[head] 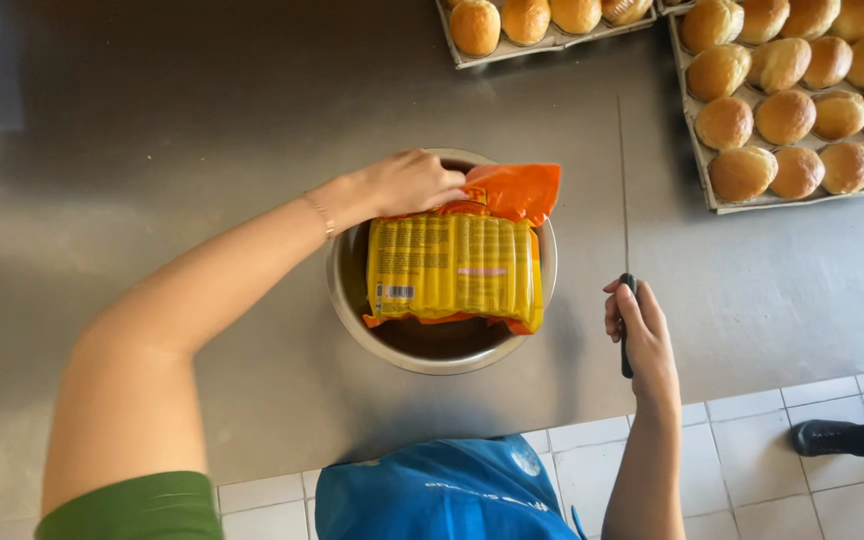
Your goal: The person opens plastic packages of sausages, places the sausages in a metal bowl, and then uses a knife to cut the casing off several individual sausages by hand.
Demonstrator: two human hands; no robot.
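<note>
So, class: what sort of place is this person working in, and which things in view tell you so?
Probably a bakery or commercial kitchen. Trays of buns sit on a steel worktop, the floor is tiled, and the right hand holds a long knife beside a metal bowl.

Two bun trays (697,160), steel table (152,150), tiled floor (752,470), dark shoe (827,436)

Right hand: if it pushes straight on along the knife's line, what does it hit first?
Bare steel table: the right hand and its knife point away from the person, through the gap between the bowl and the right bun tray. The upper tray lies roughly ahead, though depth is unclear.
</note>
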